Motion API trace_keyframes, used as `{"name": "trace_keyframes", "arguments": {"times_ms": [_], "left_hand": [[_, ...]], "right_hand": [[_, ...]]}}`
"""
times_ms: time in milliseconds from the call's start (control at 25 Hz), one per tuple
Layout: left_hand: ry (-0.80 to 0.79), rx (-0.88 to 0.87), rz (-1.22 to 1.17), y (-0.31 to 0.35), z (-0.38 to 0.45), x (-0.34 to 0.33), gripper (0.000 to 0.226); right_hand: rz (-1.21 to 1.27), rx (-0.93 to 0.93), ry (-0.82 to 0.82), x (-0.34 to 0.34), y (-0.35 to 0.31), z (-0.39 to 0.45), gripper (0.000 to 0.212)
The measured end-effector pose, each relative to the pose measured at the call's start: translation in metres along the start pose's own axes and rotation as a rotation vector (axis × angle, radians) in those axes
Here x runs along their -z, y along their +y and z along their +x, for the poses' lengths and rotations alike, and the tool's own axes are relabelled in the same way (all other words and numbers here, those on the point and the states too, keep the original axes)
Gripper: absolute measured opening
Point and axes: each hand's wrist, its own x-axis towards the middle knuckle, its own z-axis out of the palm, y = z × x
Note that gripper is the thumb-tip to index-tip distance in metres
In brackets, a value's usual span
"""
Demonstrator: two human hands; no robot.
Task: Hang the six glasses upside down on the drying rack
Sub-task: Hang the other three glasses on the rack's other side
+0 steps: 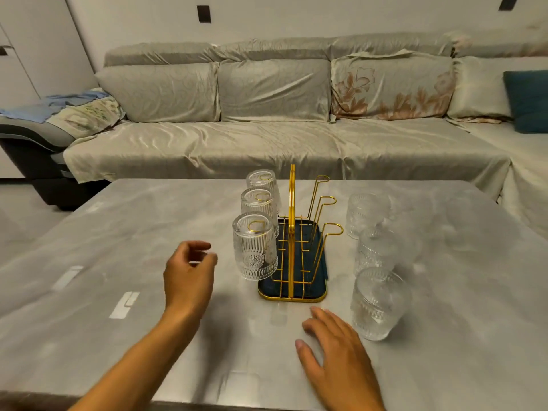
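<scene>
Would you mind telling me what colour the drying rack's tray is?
The tray is dark teal-blue with a gold rim, best seen in the head view.

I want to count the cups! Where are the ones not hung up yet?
In the head view, three glasses stand in a row on the table, right of the gold drying rack; the nearest sits beside the right hand.

- Drying rack [292, 232]: gold wire, dark blue tray.
- Glasses [255, 247]: clear, ribbed, with a sunburst medallion.
- Table [148, 221]: marbled grey.
- Sofa [267, 129]: beige, one floral cushion.
</scene>
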Motion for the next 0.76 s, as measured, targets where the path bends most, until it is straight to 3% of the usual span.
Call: {"name": "trace_keyframes", "arguments": {"times_ms": [40,80,120,200,280,440,600,760], "left_hand": [[-0.113,-0.007,0.086,-0.015,-0.019,0.003,0.015],[-0.241,-0.029,0.192,-0.028,-0.033,0.005,0.014],[-0.359,-0.077,0.321,-0.038,-0.045,0.006,0.017],[-0.531,-0.232,0.613,-0.054,-0.061,0.0,0.046],[-0.591,-0.35,0.765,-0.065,-0.068,-0.011,0.073],[-0.64,-0.413,0.903,-0.072,-0.073,-0.033,0.077],[-0.602,-0.451,0.966,-0.081,-0.076,-0.034,0.078],[-0.59,-0.468,0.978,-0.083,-0.076,-0.034,0.08]], "right_hand": [[0.151,-0.043,0.127,0.005,-0.003,-0.01,0.012],[0.292,-0.114,0.263,0.008,-0.005,-0.021,0.009],[0.416,-0.221,0.394,0.011,-0.004,-0.03,0.018],[0.629,-0.466,0.631,0.014,0.009,-0.042,0.027],[0.724,-0.59,0.746,0.024,0.026,-0.043,0.042],[0.727,-0.472,0.456,0.042,0.046,-0.026,0.083],[0.625,-0.396,0.352,0.059,0.053,-0.013,0.073],[0.696,-0.169,0.435,0.102,0.046,-0.007,0.07]]}}
